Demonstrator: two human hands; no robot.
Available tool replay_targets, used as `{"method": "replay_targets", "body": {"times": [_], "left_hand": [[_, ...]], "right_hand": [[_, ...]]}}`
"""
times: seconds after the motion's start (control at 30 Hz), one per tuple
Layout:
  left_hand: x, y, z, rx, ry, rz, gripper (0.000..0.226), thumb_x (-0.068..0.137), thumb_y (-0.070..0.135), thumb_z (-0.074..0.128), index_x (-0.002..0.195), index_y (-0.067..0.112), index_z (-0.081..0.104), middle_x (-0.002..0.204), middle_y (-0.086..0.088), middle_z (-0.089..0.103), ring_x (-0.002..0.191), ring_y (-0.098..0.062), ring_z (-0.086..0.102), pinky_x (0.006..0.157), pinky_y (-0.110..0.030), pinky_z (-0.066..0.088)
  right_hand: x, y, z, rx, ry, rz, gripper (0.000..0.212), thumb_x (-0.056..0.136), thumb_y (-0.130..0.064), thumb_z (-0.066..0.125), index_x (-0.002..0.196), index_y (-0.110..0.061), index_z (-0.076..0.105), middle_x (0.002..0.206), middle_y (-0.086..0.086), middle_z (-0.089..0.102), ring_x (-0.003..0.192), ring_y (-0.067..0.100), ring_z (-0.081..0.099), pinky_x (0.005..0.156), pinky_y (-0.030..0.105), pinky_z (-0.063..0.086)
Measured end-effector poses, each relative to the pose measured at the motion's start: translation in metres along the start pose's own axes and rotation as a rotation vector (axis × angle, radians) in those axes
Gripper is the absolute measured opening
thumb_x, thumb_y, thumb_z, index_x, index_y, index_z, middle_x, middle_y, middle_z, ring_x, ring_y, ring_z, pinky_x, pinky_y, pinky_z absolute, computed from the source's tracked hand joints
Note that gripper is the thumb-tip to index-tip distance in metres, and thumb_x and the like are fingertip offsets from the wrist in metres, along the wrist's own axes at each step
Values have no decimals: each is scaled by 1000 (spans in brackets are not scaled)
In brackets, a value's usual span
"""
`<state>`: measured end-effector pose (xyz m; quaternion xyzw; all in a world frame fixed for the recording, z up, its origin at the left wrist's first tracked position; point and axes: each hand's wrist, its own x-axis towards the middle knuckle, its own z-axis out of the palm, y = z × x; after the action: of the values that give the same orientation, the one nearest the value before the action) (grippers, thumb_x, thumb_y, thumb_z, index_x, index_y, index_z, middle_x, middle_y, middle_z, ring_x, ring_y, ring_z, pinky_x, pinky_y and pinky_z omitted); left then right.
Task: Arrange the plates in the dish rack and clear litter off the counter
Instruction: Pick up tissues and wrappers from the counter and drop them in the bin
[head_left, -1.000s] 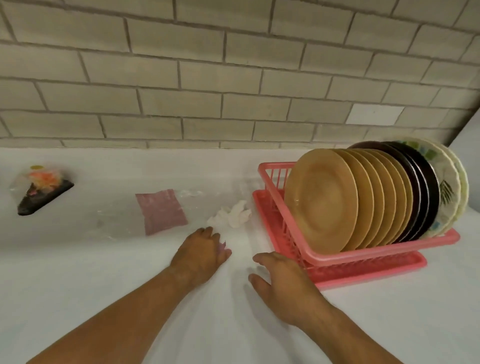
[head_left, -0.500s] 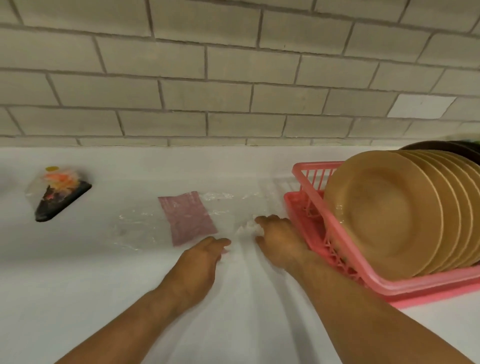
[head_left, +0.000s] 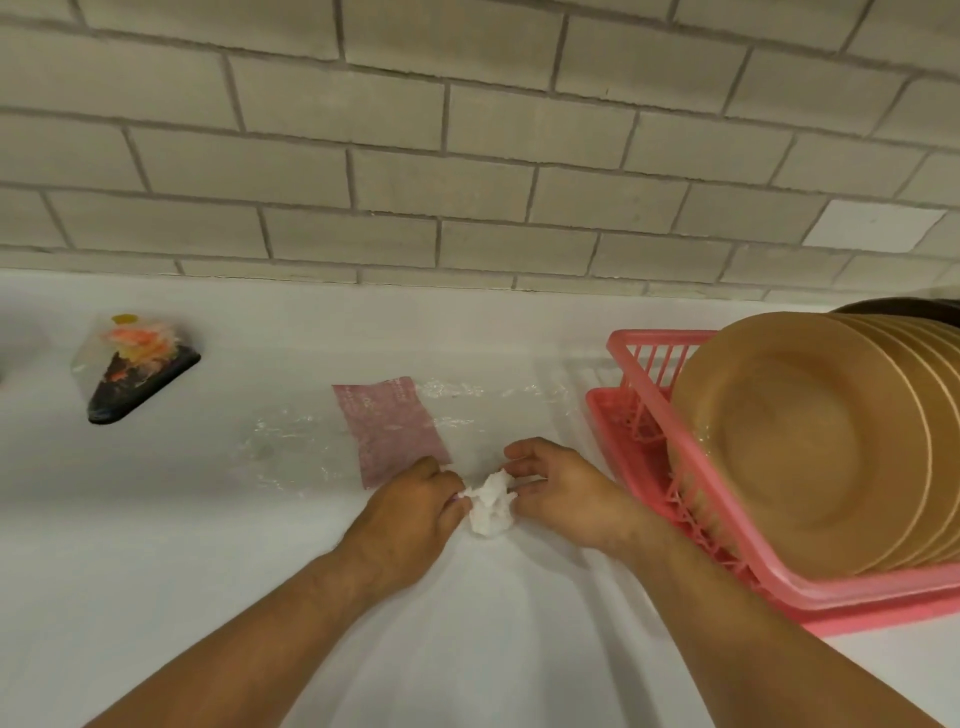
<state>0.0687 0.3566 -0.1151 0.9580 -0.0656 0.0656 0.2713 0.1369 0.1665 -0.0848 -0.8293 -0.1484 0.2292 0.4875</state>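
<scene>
A crumpled white tissue (head_left: 490, 503) sits on the white counter between my two hands. My left hand (head_left: 410, 514) pinches its left side and my right hand (head_left: 558, 493) holds its right side. Just behind lies a clear plastic wrapper with a pink label (head_left: 389, 428), flat on the counter. At the right a pink dish rack (head_left: 644, 364) holds several tan plates (head_left: 795, 441) standing on edge, with dark plates behind them at the frame's edge.
A triangular black food tray with a clear lid (head_left: 136, 371) lies at the far left of the counter. A grey brick wall (head_left: 467, 156) backs the counter. The dish rack stands close to my right forearm.
My right hand came off the spot by the rack, reached left to the tissue and drew it nearer. My left hand closed in on it. The view shifted left.
</scene>
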Motion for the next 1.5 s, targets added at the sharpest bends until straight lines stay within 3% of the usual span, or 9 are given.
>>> {"method": "replay_targets", "body": {"times": [0.13, 0.3, 0.5, 0.63, 0.8, 1.03, 1.17, 1.3, 1.5], "left_hand": [[-8, -5, -5, -45, 51, -30, 21, 101, 24, 37, 112, 17, 53, 101, 11, 44, 89, -9, 48, 78, -15, 35], [-21, -11, -22, -49, 1, -64, 43, 94, 2, 41, 134, 19, 48, 120, -1, 60, 104, -21, 57, 84, -29, 44], [-35, -18, -50, -179, 85, -122, 27, 91, 19, 43, 72, 23, 63, 78, 5, 55, 72, -10, 54, 64, -19, 40], [-34, -17, -60, -171, 257, -185, 41, 85, 45, 59, 51, 25, 48, 65, 1, 48, 57, -8, 49, 55, -16, 33], [-34, -10, -67, -271, 349, -274, 27, 79, 22, 71, 58, 11, 57, 74, 1, 57, 64, -9, 56, 59, -17, 41], [-41, 3, -71, -580, 221, -334, 31, 87, 12, 61, 91, 42, 68, 81, 3, 66, 56, -20, 62, 50, -29, 55], [-44, 15, -66, -585, 212, -347, 33, 90, 12, 56, 88, 40, 73, 73, 8, 66, 43, -15, 57, 41, -28, 49], [-46, 38, -64, -474, 221, -350, 13, 81, 33, 70, 70, 27, 72, 65, 4, 66, 45, -12, 56, 38, -29, 47], [-53, 71, -60, -167, 143, -360, 34, 65, 46, 82, 72, 25, 56, 75, 6, 60, 61, -11, 56, 51, -23, 38]], "right_hand": [[18, -7, -7, -365, 203, -54, 30, 86, -10, 53, 110, -27, 60, 112, -9, 61, 87, 4, 60, 67, 10, 44], [59, -10, 6, -749, 105, -148, 45, 95, -44, 46, 138, -33, 43, 152, -8, 28, 140, 15, 24, 109, 30, 28], [72, -4, 37, -959, 36, 51, 87, 67, -93, 7, 144, -54, 6, 155, -1, 14, 141, 34, 10, 108, 61, 12], [60, 0, 55, -842, 273, -8, 43, 88, -64, 36, 108, -32, 57, 122, 2, 44, 122, 26, 41, 105, 50, 27], [33, 4, 52, -641, 391, -172, 7, 92, -20, 49, 88, -15, 48, 96, 1, 45, 84, 19, 52, 69, 22, 35], [-15, -9, 44, -1082, 25, -167, 76, 80, -26, 69, 143, -32, 29, 128, 6, 43, 101, 30, 52, 78, 35, 47], [-39, -9, 55, -1168, 28, -180, 46, 89, -38, 51, 128, -14, 50, 131, 11, 41, 100, 30, 50, 78, 37, 43], [-64, 4, 59, -924, 79, -117, 61, 83, -68, 33, 111, -19, 56, 112, 5, 48, 97, 26, 46, 80, 37, 40], [-98, 14, 42, -772, 119, -131, 23, 93, -24, 43, 92, -10, 61, 105, 5, 45, 100, 24, 47, 85, 31, 45]]}}
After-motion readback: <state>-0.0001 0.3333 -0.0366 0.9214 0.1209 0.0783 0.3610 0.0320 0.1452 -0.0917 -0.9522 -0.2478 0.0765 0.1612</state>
